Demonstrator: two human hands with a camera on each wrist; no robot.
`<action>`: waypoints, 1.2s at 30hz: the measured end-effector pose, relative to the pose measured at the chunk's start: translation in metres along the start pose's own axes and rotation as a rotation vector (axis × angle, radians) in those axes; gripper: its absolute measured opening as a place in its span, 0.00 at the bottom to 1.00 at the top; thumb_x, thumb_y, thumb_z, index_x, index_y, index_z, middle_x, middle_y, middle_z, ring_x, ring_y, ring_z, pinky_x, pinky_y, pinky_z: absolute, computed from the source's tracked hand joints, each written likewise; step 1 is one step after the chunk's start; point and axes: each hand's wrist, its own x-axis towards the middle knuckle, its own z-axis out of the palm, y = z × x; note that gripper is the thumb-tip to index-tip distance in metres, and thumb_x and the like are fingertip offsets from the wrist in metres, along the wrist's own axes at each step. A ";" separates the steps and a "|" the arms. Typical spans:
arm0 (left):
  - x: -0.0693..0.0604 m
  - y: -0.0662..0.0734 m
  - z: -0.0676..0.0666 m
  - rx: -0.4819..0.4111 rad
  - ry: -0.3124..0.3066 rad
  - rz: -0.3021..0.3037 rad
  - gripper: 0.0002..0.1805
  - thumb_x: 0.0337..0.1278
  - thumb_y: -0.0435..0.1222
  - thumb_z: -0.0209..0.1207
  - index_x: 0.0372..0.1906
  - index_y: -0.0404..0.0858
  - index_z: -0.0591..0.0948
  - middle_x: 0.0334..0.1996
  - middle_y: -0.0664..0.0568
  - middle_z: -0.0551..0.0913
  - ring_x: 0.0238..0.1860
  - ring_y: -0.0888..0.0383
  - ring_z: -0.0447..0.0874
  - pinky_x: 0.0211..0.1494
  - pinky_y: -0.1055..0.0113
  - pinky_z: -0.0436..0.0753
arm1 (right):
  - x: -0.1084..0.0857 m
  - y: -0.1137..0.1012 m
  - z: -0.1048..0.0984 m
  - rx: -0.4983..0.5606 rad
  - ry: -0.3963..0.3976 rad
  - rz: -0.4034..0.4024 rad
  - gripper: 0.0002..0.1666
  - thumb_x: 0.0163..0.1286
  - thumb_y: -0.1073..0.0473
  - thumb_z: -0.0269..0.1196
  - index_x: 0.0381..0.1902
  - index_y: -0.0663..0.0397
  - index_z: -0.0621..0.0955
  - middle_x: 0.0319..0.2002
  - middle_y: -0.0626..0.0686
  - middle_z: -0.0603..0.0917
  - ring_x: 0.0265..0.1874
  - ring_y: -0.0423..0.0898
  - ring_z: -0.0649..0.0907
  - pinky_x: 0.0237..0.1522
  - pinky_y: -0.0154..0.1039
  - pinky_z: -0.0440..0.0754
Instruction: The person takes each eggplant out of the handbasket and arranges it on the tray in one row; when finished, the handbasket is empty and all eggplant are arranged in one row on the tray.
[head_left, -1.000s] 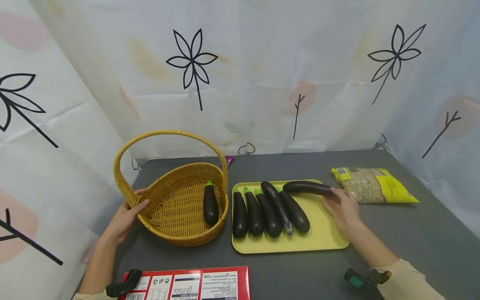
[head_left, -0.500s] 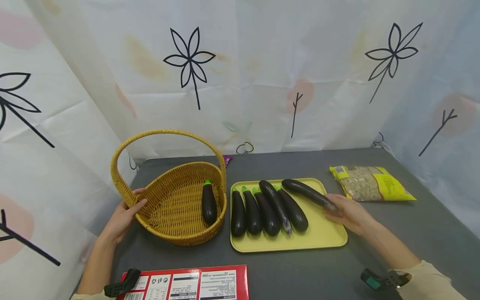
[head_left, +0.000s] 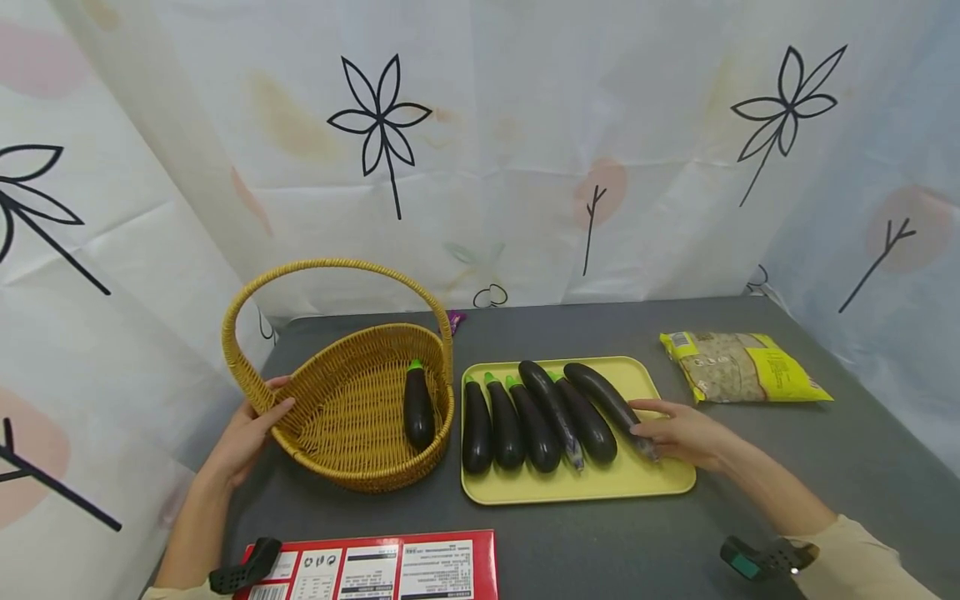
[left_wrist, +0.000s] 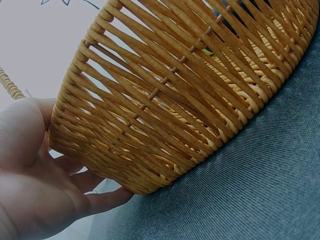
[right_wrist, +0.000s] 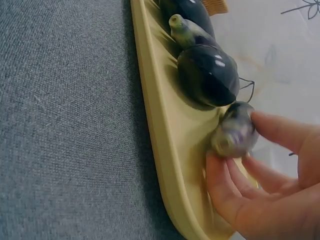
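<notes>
A long dark eggplant [head_left: 602, 395] lies slantwise at the right of a row of several eggplants [head_left: 536, 433] on the yellow tray [head_left: 570, 492]. My right hand [head_left: 686, 432] holds it near its pale front end, thumb on one side and fingers on the other in the right wrist view. My left hand [head_left: 251, 429] grips the left side of the wicker basket [head_left: 352, 417], thumb over the rim; in the left wrist view its fingers reach under the woven wall. One eggplant [head_left: 418, 408] with a green cap lies inside the basket, on its right side.
A yellow bag of pale dry food [head_left: 742, 368] lies right of the tray. At the front edge is a red and white box [head_left: 375, 568]. A small purple packet [head_left: 455, 321] sits behind the basket. The basket's tall handle [head_left: 337, 263] arches over it.
My right hand has swung the front end of the long eggplant toward me, from lying crosswise to slanting along the row. My left hand and the basket have stayed in place.
</notes>
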 end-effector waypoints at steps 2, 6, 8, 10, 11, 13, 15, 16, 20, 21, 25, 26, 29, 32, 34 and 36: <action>0.000 0.000 0.000 -0.006 -0.003 0.000 0.27 0.70 0.43 0.52 0.68 0.40 0.60 0.50 0.59 0.72 0.47 0.65 0.77 0.45 0.72 0.74 | 0.001 -0.002 0.003 -0.018 -0.014 -0.005 0.44 0.69 0.60 0.61 0.72 0.70 0.51 0.64 0.72 0.62 0.54 0.52 0.75 0.53 0.49 0.73; 0.000 0.000 0.000 -0.006 -0.007 -0.003 0.28 0.70 0.43 0.52 0.68 0.40 0.59 0.51 0.58 0.71 0.47 0.65 0.76 0.45 0.72 0.74 | 0.003 -0.004 0.009 -0.055 -0.033 -0.031 0.45 0.68 0.61 0.62 0.71 0.73 0.50 0.58 0.73 0.67 0.51 0.54 0.77 0.51 0.50 0.75; 0.000 0.000 -0.001 -0.001 -0.006 -0.003 0.28 0.70 0.43 0.52 0.69 0.39 0.59 0.51 0.58 0.72 0.47 0.65 0.76 0.46 0.72 0.74 | 0.004 -0.006 0.011 -0.072 -0.012 -0.027 0.45 0.68 0.60 0.62 0.71 0.72 0.50 0.57 0.71 0.69 0.49 0.53 0.78 0.48 0.48 0.77; 0.000 0.000 -0.001 0.005 -0.004 -0.001 0.29 0.70 0.42 0.52 0.69 0.38 0.58 0.51 0.58 0.72 0.47 0.65 0.76 0.45 0.72 0.74 | 0.006 -0.008 0.013 -0.093 0.022 -0.011 0.43 0.70 0.56 0.60 0.71 0.71 0.52 0.55 0.68 0.71 0.46 0.52 0.79 0.45 0.46 0.78; 0.001 0.000 -0.002 0.001 -0.004 -0.001 0.29 0.71 0.42 0.51 0.69 0.38 0.58 0.51 0.58 0.72 0.47 0.64 0.76 0.45 0.72 0.74 | 0.007 -0.008 0.014 -0.102 0.040 -0.003 0.42 0.72 0.55 0.59 0.71 0.71 0.53 0.54 0.67 0.72 0.45 0.51 0.79 0.43 0.45 0.79; 0.000 0.001 -0.002 -0.002 -0.002 0.001 0.29 0.71 0.41 0.51 0.69 0.37 0.57 0.50 0.58 0.72 0.46 0.64 0.76 0.45 0.72 0.74 | 0.009 -0.010 0.016 -0.107 0.080 0.010 0.39 0.74 0.51 0.55 0.70 0.71 0.55 0.49 0.62 0.75 0.41 0.48 0.80 0.40 0.44 0.79; -0.001 0.002 -0.001 0.009 0.001 0.004 0.29 0.71 0.42 0.51 0.69 0.37 0.58 0.50 0.58 0.72 0.46 0.65 0.77 0.45 0.72 0.74 | 0.011 -0.012 0.018 -0.116 0.112 0.010 0.37 0.76 0.49 0.52 0.69 0.72 0.57 0.44 0.59 0.77 0.37 0.47 0.80 0.37 0.43 0.80; -0.001 0.003 0.000 0.009 0.002 0.004 0.28 0.71 0.42 0.51 0.69 0.38 0.58 0.50 0.59 0.72 0.46 0.65 0.77 0.45 0.72 0.74 | 0.012 -0.012 0.019 -0.119 0.127 0.006 0.37 0.76 0.49 0.51 0.68 0.73 0.58 0.42 0.58 0.77 0.35 0.46 0.80 0.36 0.43 0.80; -0.002 0.003 0.001 0.029 0.006 0.004 0.29 0.70 0.43 0.51 0.69 0.38 0.58 0.50 0.58 0.72 0.46 0.64 0.77 0.45 0.71 0.75 | 0.017 -0.013 0.020 -0.136 0.177 -0.005 0.36 0.76 0.49 0.51 0.66 0.74 0.60 0.38 0.57 0.78 0.32 0.45 0.80 0.35 0.42 0.80; -0.001 0.003 0.001 0.031 0.006 0.003 0.29 0.70 0.43 0.51 0.69 0.37 0.58 0.50 0.58 0.72 0.46 0.64 0.77 0.45 0.71 0.75 | 0.018 -0.013 0.020 -0.134 0.185 -0.005 0.36 0.76 0.49 0.51 0.66 0.74 0.60 0.37 0.57 0.78 0.31 0.45 0.80 0.34 0.41 0.80; 0.000 0.001 0.001 0.046 0.007 -0.010 0.31 0.70 0.44 0.51 0.70 0.36 0.56 0.54 0.50 0.69 0.47 0.64 0.76 0.45 0.70 0.75 | 0.023 -0.013 0.017 -0.122 0.196 -0.010 0.35 0.76 0.50 0.51 0.67 0.73 0.60 0.37 0.57 0.77 0.30 0.44 0.79 0.33 0.41 0.80; 0.000 0.001 0.001 0.047 0.006 -0.014 0.31 0.70 0.44 0.51 0.70 0.36 0.56 0.56 0.48 0.68 0.47 0.65 0.76 0.45 0.70 0.74 | 0.024 -0.013 0.016 -0.116 0.192 -0.014 0.35 0.76 0.51 0.51 0.67 0.73 0.59 0.37 0.57 0.77 0.30 0.44 0.79 0.33 0.41 0.80; 0.000 0.001 0.001 0.054 0.007 -0.021 0.32 0.70 0.45 0.51 0.71 0.36 0.55 0.58 0.43 0.65 0.48 0.65 0.75 0.45 0.71 0.74 | 0.028 -0.013 0.013 -0.112 0.182 -0.034 0.34 0.76 0.52 0.51 0.68 0.73 0.59 0.40 0.59 0.79 0.32 0.46 0.82 0.36 0.42 0.81; -0.001 0.002 0.002 0.058 0.010 -0.023 0.32 0.70 0.45 0.51 0.70 0.36 0.56 0.58 0.43 0.65 0.48 0.65 0.75 0.46 0.71 0.74 | 0.032 -0.013 0.011 -0.126 0.165 -0.056 0.36 0.76 0.51 0.52 0.68 0.73 0.58 0.46 0.64 0.79 0.36 0.49 0.83 0.39 0.43 0.81; -0.001 0.004 0.002 0.061 0.013 -0.023 0.32 0.70 0.45 0.51 0.70 0.36 0.56 0.57 0.45 0.67 0.47 0.65 0.75 0.45 0.70 0.75 | 0.034 -0.013 0.009 -0.145 0.155 -0.065 0.38 0.75 0.50 0.54 0.69 0.72 0.58 0.49 0.67 0.77 0.38 0.50 0.84 0.40 0.44 0.81; -0.001 0.004 0.001 0.058 0.011 -0.022 0.32 0.70 0.45 0.51 0.70 0.36 0.56 0.55 0.49 0.69 0.47 0.64 0.76 0.45 0.69 0.75 | 0.035 -0.014 0.009 -0.176 0.148 -0.069 0.39 0.74 0.49 0.55 0.69 0.71 0.58 0.52 0.69 0.75 0.38 0.51 0.84 0.40 0.44 0.81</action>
